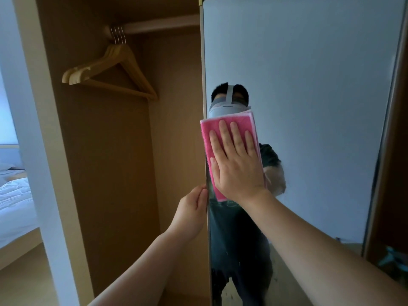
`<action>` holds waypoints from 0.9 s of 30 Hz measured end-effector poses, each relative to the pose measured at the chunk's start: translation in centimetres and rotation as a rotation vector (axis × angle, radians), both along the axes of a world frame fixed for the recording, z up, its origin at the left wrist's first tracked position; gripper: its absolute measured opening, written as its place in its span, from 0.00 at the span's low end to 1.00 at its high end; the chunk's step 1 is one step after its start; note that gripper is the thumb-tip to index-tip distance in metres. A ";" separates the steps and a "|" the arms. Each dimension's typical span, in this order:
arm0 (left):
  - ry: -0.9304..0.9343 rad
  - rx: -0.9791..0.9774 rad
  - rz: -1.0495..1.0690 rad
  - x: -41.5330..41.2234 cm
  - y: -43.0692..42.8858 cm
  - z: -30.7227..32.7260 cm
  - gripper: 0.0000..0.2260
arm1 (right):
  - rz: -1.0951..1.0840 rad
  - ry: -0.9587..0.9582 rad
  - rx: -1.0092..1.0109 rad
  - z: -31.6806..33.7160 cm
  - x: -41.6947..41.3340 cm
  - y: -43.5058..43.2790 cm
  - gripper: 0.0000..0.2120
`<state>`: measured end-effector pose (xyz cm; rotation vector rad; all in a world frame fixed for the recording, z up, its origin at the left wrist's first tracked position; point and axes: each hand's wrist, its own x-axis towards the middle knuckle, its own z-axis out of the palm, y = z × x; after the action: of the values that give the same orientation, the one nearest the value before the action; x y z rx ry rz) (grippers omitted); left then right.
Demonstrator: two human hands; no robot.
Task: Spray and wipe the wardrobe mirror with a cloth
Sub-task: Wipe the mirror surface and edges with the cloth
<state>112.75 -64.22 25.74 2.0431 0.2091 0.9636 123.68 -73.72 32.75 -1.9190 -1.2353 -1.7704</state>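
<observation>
right hand [237, 164] lies flat on the pink cloth [209, 127], fingers straight and a little spread, tips pointing up; grip wide, palm pressing, nothing pinched. the cloth is folded to a tall rectangle and sits flat against the mirror [309, 96], hard by the glass's left edge at about mid height. its top left corner just overlaps that edge, and a paler layer shows along its top and right side. left hand [192, 210] is lower and just to the left, at the same edge of the mirror; its grip is narrow, the fingers curled onto the thin edge and holding it, though we cannot see how far they reach behind. both forearms are bare and come up from the bottom of the view. the mirror stands upright with a slim pale frame [202, 62], and most of the glass shows a plain grey-blue wall. in the glass we note the reflection of a person [238, 239] in dark clothes wearing a grey headset [227, 107], partly hidden by the cloth and hand. a few small droplets or specks [239, 263] dot the lower glass, and the area near the bottom looks smeared. left of the mirror the wardrobe [110, 151] is open, tan wood inside. a bunch of wooden hangers [114, 69] hangs close together from a rail [159, 24] near the top, at the rail's left end. far left, past the wardrobe's side panel, a bed [13, 206] with white linen shows, with a light wood floor [26, 272] below it. at the lower right corner there is a teal shape [393, 259]; we cannot tell what it is.
</observation>
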 end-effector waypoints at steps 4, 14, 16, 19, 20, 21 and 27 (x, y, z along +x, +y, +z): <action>-0.002 -0.012 -0.024 -0.1 0.1 -0.1 0.11 | 0.006 0.011 0.009 -1.6 0.0 0.2 0.28; -0.006 0.005 -0.050 0.0 0.6 -0.5 0.11 | -0.014 0.028 -0.010 -7.1 0.5 0.4 0.30; -0.006 0.007 -0.063 0.0 0.7 -0.5 0.11 | -0.019 0.030 -0.011 -8.3 0.6 0.4 0.31; -0.002 -0.012 -0.086 0.0 0.8 -0.5 0.11 | -0.016 0.041 -0.018 -10.0 0.7 0.5 0.30; 0.003 -0.021 -0.091 0.0 0.9 -0.6 0.11 | -0.017 0.046 -0.025 -10.7 0.7 0.4 0.30; 0.011 -0.027 -0.095 0.0 1.0 -0.6 0.11 | -0.019 0.051 -0.033 -11.3 0.8 0.4 0.30; 0.047 -0.050 -0.119 -0.1 1.4 -0.4 0.11 | -0.019 0.056 -0.054 -12.9 1.0 0.2 0.29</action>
<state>112.61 -62.84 25.32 2.0100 0.1331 0.8301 124.64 -73.54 19.89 -2.0019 -1.2624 -1.6966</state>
